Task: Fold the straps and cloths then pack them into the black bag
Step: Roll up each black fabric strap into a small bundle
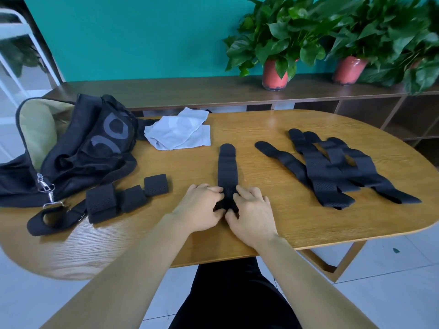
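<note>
Both my left hand [202, 207] and right hand [250, 216] pinch the strap [228, 172], hiding its near end. The black bag [95, 143] runs off-frame left.

We note a teal wall [142, 39] across the back. Below it runs a long dark-wood shelf unit [190, 89] with open cubbies. On top stand two leafy plants, in a left red pot [274, 76] and a right red pot [348, 70]. Nearer us we see an oval wooden table [273, 224] on an angled leg frame [342, 260]. The floor [392, 293] is pale tile. At far left we see a white metal frame [21, 43]. Light is even, with a soft sheen on the tabletop.
</note>
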### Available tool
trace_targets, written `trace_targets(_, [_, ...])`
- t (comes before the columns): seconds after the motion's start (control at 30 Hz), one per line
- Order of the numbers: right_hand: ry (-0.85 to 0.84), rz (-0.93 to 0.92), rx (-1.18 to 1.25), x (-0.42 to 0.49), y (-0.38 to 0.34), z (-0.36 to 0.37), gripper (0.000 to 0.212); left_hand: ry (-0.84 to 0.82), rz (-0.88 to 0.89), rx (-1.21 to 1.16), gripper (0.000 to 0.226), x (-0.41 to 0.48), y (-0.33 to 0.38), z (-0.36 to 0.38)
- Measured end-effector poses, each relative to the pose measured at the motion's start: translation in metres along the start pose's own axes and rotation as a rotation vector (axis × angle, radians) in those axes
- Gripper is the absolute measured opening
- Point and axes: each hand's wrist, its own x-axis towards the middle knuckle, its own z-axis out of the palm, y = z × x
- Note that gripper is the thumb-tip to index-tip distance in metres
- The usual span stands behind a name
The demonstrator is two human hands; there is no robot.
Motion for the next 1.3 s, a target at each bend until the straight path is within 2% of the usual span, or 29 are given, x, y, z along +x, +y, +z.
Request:
trace_targets(0.1, [-0.067,-0.048,0.038,-0.004,0.005,-0.012,0.043,0.013,0.024,0.041,0.048,-0.005,-0.001,-0.002])
trace_targets(0.23, [-0.037,-0.091,0.095,-0.012,0.009,-0.017,0.03,0.032,-0.013,-0.079,0.041,-0.02,0.0,-0.005])
trace_targets(0.3, [0.006,-0.037,0.16,-0.011,0.004,-0.02,0.028,0.04,-0.053,-0.174,0.04,-0.024,0.003,-0.008])
trace_targets(0.43, [0.03,0.136,0.228,0.001,-0.005,-0.021,0.04,0.146,-0.157,-0.301,0.041,-0.019,0.007,-0.01])
trace_targets(0.57, [0.096,0.189,0.186,0.011,-0.01,-0.014,0.04,0.222,-0.25,-0.225,0.01,-0.008,0.009,-0.004])
trace_targets(0.6, [0.122,0.193,0.175,0.012,-0.012,-0.012,0.038,0.244,-0.264,-0.209,0.009,-0.006,0.01,-0.003])
trace_targets(0.77, [0.197,0.194,0.099,0.018,-0.014,0.001,0.036,0.301,-0.253,-0.157,0.018,0.0,0.014,0.0])
trace_targets(0.9, [0.244,0.157,0.03,0.021,-0.012,0.008,0.037,0.314,-0.237,-0.056,0.013,0.002,0.013,0.001])
trace_targets(0.97, [0.272,0.134,0.006,0.021,-0.01,0.009,0.035,0.314,-0.23,-0.024,0.021,0.003,0.013,0.0])
trace_targets(1.17, [0.273,0.094,0.001,0.02,-0.01,0.01,0.022,0.277,-0.209,0.044,0.03,0.006,0.01,0.002])
trace_targets(1.3, [0.251,0.082,-0.04,0.021,-0.008,0.014,0.015,0.19,-0.194,0.107,0.043,0.005,0.006,0.005])
